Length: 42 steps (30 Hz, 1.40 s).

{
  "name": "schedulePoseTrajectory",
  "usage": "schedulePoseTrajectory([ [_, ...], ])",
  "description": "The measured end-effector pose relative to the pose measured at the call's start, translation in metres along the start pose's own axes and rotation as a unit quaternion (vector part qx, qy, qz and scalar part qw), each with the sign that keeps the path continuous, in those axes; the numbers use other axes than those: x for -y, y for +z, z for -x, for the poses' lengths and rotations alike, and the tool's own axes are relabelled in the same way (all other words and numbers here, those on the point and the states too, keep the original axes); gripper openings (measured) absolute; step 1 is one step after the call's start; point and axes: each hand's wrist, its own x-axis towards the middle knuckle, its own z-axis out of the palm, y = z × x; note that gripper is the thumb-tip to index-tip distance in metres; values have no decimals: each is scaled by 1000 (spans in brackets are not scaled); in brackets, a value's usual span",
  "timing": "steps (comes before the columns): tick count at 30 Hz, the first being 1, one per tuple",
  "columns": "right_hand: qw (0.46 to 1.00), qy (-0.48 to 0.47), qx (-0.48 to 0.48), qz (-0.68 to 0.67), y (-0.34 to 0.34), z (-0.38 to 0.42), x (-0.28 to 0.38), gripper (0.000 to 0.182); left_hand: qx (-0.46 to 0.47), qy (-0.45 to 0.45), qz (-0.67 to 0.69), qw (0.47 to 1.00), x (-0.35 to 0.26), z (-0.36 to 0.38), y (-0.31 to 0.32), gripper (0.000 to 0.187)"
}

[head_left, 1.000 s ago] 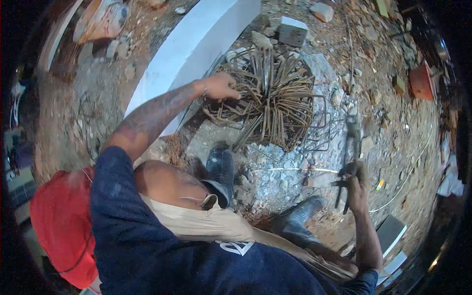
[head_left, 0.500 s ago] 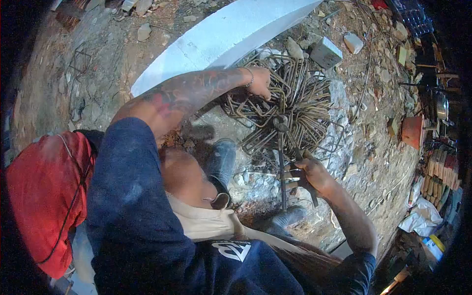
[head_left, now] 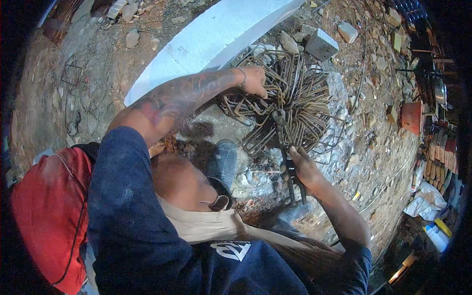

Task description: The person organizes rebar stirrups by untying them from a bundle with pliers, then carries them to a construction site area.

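Note:
A large pile of bent metal bars (head_left: 309, 98) lies on the ground. At its upper left side, my left hand (head_left: 254, 81) is closed on one or more of the bars. My right hand (head_left: 304, 169) is wrapped round the handles of a long-handled metal cutting tool (head_left: 282, 132). The tool's round head rests over the middle of the pile, and its two handles lie close together, pointing down toward my boots. What sits between its jaws is too small to tell.
Behind the pile are a long white board (head_left: 196, 46) and a grey block (head_left: 322, 44). My boot (head_left: 222, 160) stands left of the tool. A red fabric bundle (head_left: 46, 211) is at left. At right are an orange container (head_left: 412, 118) and a white plastic bag (head_left: 425, 201).
The tool's handles have come together from apart, and my right hand has closed round both. My left hand stays at the bars. The view has shifted slightly.

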Motion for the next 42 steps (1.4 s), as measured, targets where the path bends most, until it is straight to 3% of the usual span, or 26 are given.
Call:
schedulePoseTrajectory([
  [4,999,11,13,52,-4,-5,-3,45,3,-16,9,1000,0,2,1,51],
  [6,998,52,21,7,-5,-5,-4,50,-23,0,19,1000,5,2,8,51],
  [7,988,97,83,-89,-10,-6,-6,50,-52,15,33,998,9,1,10,50],
  [8,962,140,145,-184,-14,-8,-10,51,-48,18,28,998,13,-1,11,50],
  [9,930,120,209,-276,-20,-15,-22,52,-41,24,17,999,11,0,8,51],
  [10,930,116,207,-282,-21,-20,-37,52,-35,31,7,999,8,0,6,51],
  [12,795,115,332,-494,-9,-30,-57,53,-27,16,5,999,7,-3,4,51],
  [13,794,103,330,-500,-1,-28,-60,53,-25,25,7,999,8,-5,5,52],
  [14,800,85,351,-479,1,-31,-64,51,-25,31,5,999,12,-7,2,53],
  [16,934,46,206,-289,3,-21,-58,40,-9,26,-4,1000,15,-9,7,52],
  [17,932,44,204,-296,2,-12,-54,40,-3,12,-18,1000,15,-9,9,53],
  [18,992,-43,103,-67,0,-5,-48,37,-1,-2,-34,999,13,-9,8,53],
  [19,978,-124,-9,168,-2,0,-47,38,-42,22,-9,999,12,-4,12,53],
  [20,978,-125,-11,164,-8,0,-54,38,-40,24,-11,999,10,-7,12,53],
  [22,869,-261,-160,388,-23,2,-69,40,16,-25,-39,999,2,-4,5,52],
  [23,849,-255,-188,423,-31,9,-68,45,19,-25,-39,999,-1,-2,6,52],
  [24,776,-306,-212,510,-43,11,-69,40,10,-29,-21,999,-2,-1,7,51],
  [26,669,-170,-304,656,-42,27,-45,35,8,-30,-5,1000,-3,-1,10,50],
  [28,559,-267,-359,698,-52,33,-27,32,-25,-33,-28,999,-2,-2,17,50],
  [29,552,-249,-358,711,-57,28,-27,34,-20,-31,-30,999,-2,-2,18,50],
  [30,504,-282,-357,734,-66,24,-32,38,-32,-33,-24,999,-2,-1,18,49],
  [33,595,-198,-297,720,-84,13,-25,42,-31,-42,-22,998,-10,5,9,49],
  [36,625,-143,-293,709,-103,-5,-12,33,-47,-60,-29,997,-15,8,12,47],
  [38,607,-185,-281,720,-112,-8,-7,22,-72,-70,-28,995,-12,7,17,45],
  [40,600,-208,-274,722,-119,-9,-2,21,-162,-28,-26,986,-9,5,25,42],
  [42,605,-213,-253,724,-126,-7,12,20,-141,-41,-23,989,-11,6,26,42],
])
